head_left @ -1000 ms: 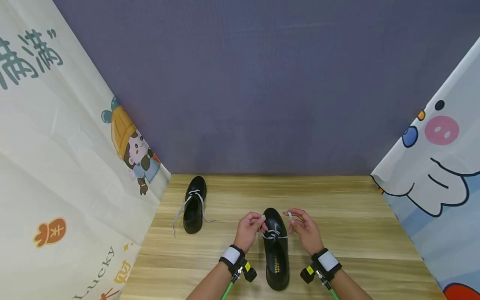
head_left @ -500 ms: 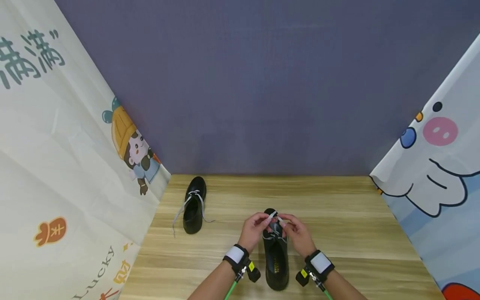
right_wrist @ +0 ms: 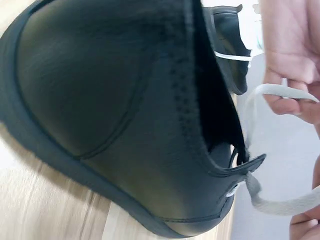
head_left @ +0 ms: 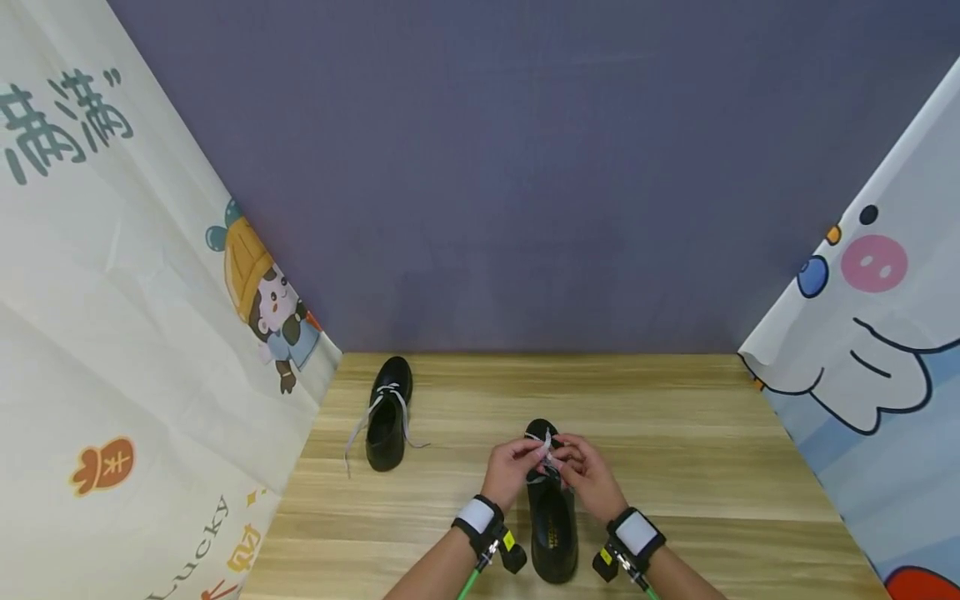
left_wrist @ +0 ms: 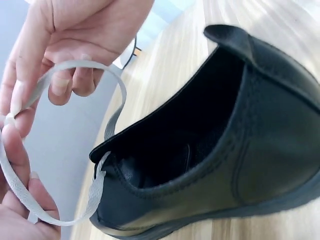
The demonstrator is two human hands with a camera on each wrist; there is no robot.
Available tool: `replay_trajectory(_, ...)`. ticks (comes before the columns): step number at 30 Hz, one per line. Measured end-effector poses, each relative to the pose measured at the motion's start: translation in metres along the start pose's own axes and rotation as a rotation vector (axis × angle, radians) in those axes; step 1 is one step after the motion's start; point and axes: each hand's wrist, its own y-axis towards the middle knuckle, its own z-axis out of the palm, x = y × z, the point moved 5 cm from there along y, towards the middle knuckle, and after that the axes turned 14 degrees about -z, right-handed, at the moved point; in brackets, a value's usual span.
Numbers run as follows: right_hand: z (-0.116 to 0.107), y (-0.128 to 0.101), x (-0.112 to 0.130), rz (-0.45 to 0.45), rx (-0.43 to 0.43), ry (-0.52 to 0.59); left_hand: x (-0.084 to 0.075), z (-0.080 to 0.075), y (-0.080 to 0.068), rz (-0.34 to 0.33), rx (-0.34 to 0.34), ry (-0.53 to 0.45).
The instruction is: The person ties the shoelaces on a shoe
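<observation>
In the head view a black lace-up shoe (head_left: 553, 546) stands on the wooden table, toe pointing away from me. Over its front, my left hand (head_left: 513, 468) and right hand (head_left: 588, 477) meet, each pinching the pale grey shoelace (head_left: 547, 442). The left wrist view shows the lace (left_wrist: 116, 82) running up from both sides of the shoe's throat to the fingertips, forming a wide loop. There the left hand (left_wrist: 25, 210) is low at the edge and the right hand (left_wrist: 85, 35) above. In the right wrist view, part of both hands is cut off at the edge.
A second black shoe (head_left: 386, 433) stands at the back left of the table (head_left: 675, 417), its grey lace ends trailing loose on both sides. A dark blue-grey panel (head_left: 480, 208) rises behind. Printed white curtains (head_left: 165, 333) hang at either side.
The hands, apart on either side of the shoe with a lace end each, have come together over its front and brought the ends together, then shifted slightly nearer. Both shoes stay put.
</observation>
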Motion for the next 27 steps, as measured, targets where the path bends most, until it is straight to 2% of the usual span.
replay_trajectory(4,0.002,0.001,-0.001,-0.039,0.037,-0.056,-0.001,-0.001,0.0,0.016,-0.037,0.047)
replay_trajectory(13,0.005,0.001,-0.007,-0.086,0.099,-0.334,-0.003,-0.003,-0.001,0.028,-0.075,0.15)
replay_trajectory(16,0.007,0.001,-0.011,-0.12,0.126,-0.389,-0.002,-0.003,0.0,0.026,-0.079,0.159)
replay_trajectory(19,0.009,0.0,-0.015,-0.088,0.147,-0.377,0.0,-0.003,0.0,0.018,-0.082,0.159)
replay_trajectory(24,0.01,-0.003,-0.02,0.114,0.199,-0.255,0.004,-0.003,0.001,0.008,-0.09,0.156)
replay_trajectory(27,0.011,-0.004,-0.021,0.185,0.199,-0.146,0.005,-0.003,0.001,0.011,-0.098,0.171)
